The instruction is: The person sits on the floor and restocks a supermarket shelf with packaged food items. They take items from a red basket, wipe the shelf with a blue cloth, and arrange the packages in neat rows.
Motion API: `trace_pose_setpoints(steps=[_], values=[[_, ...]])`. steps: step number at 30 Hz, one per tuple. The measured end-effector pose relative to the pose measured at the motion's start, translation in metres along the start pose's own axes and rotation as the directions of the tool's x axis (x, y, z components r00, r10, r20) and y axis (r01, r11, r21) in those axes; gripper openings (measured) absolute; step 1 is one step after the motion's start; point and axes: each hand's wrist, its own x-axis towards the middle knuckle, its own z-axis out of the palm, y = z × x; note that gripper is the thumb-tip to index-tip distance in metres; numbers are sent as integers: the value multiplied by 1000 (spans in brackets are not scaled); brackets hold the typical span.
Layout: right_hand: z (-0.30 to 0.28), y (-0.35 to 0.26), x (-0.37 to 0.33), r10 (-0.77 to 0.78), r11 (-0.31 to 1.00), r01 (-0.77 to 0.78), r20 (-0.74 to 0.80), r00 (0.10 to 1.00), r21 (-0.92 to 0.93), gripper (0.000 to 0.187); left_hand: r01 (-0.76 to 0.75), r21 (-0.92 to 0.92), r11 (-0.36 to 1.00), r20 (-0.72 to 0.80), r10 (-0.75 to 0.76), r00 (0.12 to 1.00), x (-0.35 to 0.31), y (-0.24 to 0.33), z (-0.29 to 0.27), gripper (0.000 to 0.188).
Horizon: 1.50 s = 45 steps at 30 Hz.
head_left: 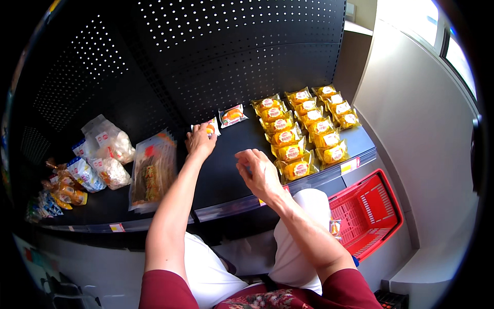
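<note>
My left hand (pixel 200 142) reaches to the back of the black shelf (pixel 226 177), its fingers closed on a small wrapped bun (pixel 212 126) in white and clear film. Just right of it lies a similar wrapped bun (pixel 233 116), untouched, with an orange-brown filling of the pack showing. Over the shelf's front part hovers my right hand (pixel 260 174), fingers loosely bent, thumb apart, nothing seen in it. To its right, yellow-wrapped cakes (pixel 284 138) lie in three overlapping rows running front to back.
Flat clear packs (pixel 153 172) lie left of my left arm, with white bags (pixel 110 144) and other snack bags (pixel 67 185) beyond. A perforated black panel (pixel 221 56) backs the shelf. A red basket (pixel 368 216) stands below right, holding a small pack (pixel 335 227).
</note>
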Motion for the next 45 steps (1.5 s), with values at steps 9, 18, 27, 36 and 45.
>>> trace_pose_setpoints(steps=[9,18,27,36,45], values=[[7,14,-9,184,983,-184,36,982,20,38,-298,-150,943,45,308,950,-127,14,-45,49],[24,29,1,339,933,-351,136,931,79,57,-82,-478,875,15,102,995,-125,-25,-7,66],[29,27,0,387,769,-410,153,909,490,78,84,-838,540,185,137,973,-128,-26,-9,57],[-29,-14,-16,364,597,-460,289,885,657,46,202,-970,137,240,398,886,-147,-10,-43,39],[-179,35,-136,549,779,-224,-465,694,586,58,219,-945,241,278,249,928,-145,-23,-36,35]])
